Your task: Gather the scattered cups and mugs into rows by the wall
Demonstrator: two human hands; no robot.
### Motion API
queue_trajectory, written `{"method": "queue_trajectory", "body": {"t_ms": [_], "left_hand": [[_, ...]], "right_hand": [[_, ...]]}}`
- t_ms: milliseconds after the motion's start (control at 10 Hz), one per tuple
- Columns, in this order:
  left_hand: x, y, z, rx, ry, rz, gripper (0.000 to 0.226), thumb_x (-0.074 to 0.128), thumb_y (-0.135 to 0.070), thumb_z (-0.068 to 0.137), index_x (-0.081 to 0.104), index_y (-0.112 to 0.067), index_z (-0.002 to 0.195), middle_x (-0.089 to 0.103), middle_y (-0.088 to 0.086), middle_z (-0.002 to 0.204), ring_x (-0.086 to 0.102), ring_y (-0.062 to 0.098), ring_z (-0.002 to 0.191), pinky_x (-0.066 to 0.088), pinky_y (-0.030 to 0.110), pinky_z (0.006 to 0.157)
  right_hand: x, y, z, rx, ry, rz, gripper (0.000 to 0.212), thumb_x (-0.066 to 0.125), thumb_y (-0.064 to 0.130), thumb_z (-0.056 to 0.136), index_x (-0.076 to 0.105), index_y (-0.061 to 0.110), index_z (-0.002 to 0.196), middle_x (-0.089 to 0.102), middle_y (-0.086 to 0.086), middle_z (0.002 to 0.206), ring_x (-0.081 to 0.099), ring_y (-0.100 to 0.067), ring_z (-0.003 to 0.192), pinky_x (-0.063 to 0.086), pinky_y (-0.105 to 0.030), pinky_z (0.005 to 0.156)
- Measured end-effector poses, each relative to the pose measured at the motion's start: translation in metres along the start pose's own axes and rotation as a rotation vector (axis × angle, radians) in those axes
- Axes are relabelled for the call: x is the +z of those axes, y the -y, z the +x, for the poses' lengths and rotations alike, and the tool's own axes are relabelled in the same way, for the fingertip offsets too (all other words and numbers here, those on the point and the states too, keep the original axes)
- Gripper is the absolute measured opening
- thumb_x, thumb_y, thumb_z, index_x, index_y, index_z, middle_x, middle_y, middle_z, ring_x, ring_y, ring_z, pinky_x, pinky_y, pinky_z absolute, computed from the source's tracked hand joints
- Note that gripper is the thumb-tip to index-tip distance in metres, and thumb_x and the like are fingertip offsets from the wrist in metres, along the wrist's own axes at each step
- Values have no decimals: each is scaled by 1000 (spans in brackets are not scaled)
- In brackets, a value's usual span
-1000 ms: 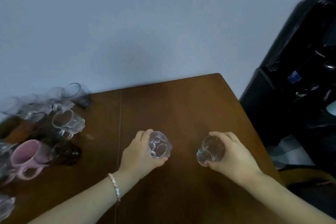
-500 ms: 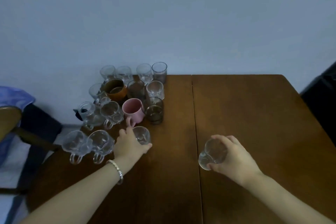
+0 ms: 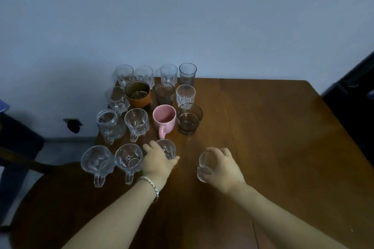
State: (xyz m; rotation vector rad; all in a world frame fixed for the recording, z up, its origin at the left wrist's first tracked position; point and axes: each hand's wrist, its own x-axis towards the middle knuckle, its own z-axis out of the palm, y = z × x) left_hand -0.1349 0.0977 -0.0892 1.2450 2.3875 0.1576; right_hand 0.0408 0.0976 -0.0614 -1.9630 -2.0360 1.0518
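Note:
Rows of cups stand on the brown table (image 3: 283, 127) near the wall: several clear glasses at the back (image 3: 168, 73), a brown mug (image 3: 138, 94), a pink mug (image 3: 164, 120), a dark tumbler (image 3: 189, 118). The front row holds two clear handled mugs (image 3: 129, 157). My left hand (image 3: 157, 162) grips a clear glass (image 3: 168, 148) just right of them, in front of the pink mug. My right hand (image 3: 222, 168) holds a second clear glass (image 3: 204, 164), tilted, further right.
The wall runs behind the cups. A dark chair (image 3: 30, 198) stands at the table's left edge, and a black object (image 3: 356, 95) fills the right side. Bare tabletop stretches to the right of the cups.
The view swung left, bringing the cup rows to the middle. My left hand carried its glass left to the front row; my right hand brought its glass closer to the rows.

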Motion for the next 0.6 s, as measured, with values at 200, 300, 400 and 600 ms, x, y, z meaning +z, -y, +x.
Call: {"method": "queue_trajectory", "body": {"t_ms": [200, 300, 400, 600], "left_hand": [[-4, 8, 5, 30, 103, -165, 90, 79, -39, 70, 29, -12, 139, 38, 19, 131, 59, 36, 110, 52, 38, 87], [-6, 11, 5, 56, 132, -178, 90, 79, -37, 71, 28, -12, 140, 37, 18, 132, 58, 35, 112, 51, 38, 91], [-7, 12, -2, 82, 169, -160, 97, 77, -38, 73, 17, -16, 146, 35, 17, 134, 56, 35, 114, 53, 38, 92], [-23, 14, -42, 276, 82, 114, 54, 58, -36, 87, 38, -18, 134, 43, 9, 129, 59, 24, 107, 52, 30, 81]], "right_hand": [[25, 29, 43, 44, -29, 33, 72, 73, 23, 76, 38, 27, 139, 38, -3, 136, 47, -29, 123, 48, -40, 99], [31, 30, 45, 56, -10, 79, 81, 76, 21, 75, 31, 25, 143, 35, -4, 140, 43, -28, 128, 44, -38, 104], [25, 24, 34, 70, 34, 189, 95, 77, 15, 76, 16, 19, 149, 31, -5, 148, 41, -25, 134, 39, -33, 109], [-5, -14, -8, 202, 429, -119, 57, 67, 24, 85, 45, 13, 136, 50, -7, 138, 52, -23, 123, 45, -25, 94]]}}
